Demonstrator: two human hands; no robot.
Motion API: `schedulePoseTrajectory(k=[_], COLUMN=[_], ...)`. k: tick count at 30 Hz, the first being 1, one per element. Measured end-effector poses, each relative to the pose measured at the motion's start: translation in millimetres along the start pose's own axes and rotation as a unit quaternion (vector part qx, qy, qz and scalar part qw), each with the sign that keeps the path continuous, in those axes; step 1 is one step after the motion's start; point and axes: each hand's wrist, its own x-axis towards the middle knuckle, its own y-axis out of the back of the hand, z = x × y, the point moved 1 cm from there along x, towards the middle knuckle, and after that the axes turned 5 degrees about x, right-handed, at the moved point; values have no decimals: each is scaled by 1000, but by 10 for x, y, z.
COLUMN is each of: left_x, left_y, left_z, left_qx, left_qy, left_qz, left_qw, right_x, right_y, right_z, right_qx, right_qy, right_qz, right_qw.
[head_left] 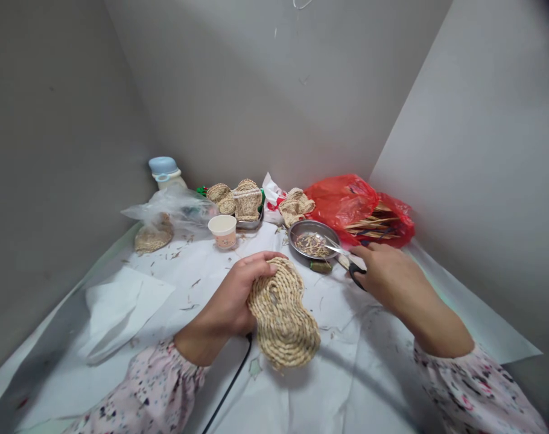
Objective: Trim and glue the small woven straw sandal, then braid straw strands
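Note:
My left hand [245, 292] is closed on the upper left edge of a woven straw piece [286, 313]. The piece is shaped like a figure eight, coiled in rows, and tilted above the white-covered table. At the right, my right hand [387, 274] grips a pair of scissors [356, 267] by the black handles. The blades point left, over the rim of a round metal bowl [297, 247] that has short straw clippings [314, 244] in it. Just in front of the bowl lies a spool of dark green thread [321, 266].
A paper cup [222, 232] stands behind my left hand. Farther back are woven straw pieces [247, 202], a clear plastic bag [175, 205], a blue-lidded bottle [165, 169] and a red bag [342, 202] with straw strips. A black cable [229, 389] runs below; a white sheet [125, 307] lies left.

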Motion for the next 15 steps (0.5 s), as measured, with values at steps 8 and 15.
schedulePoseTrajectory(k=[8, 15], left_x=[4, 25], left_y=[-6, 10], left_z=[-18, -59], left_qx=[11, 37], left_qy=[4, 0], left_qz=[0, 6], left_qw=[1000, 999], right_x=[-52, -182], right_y=[8, 197], right_z=[28, -106], right_qx=[-6, 219], right_qy=[25, 103], right_qz=[64, 80], right_qw=[998, 967])
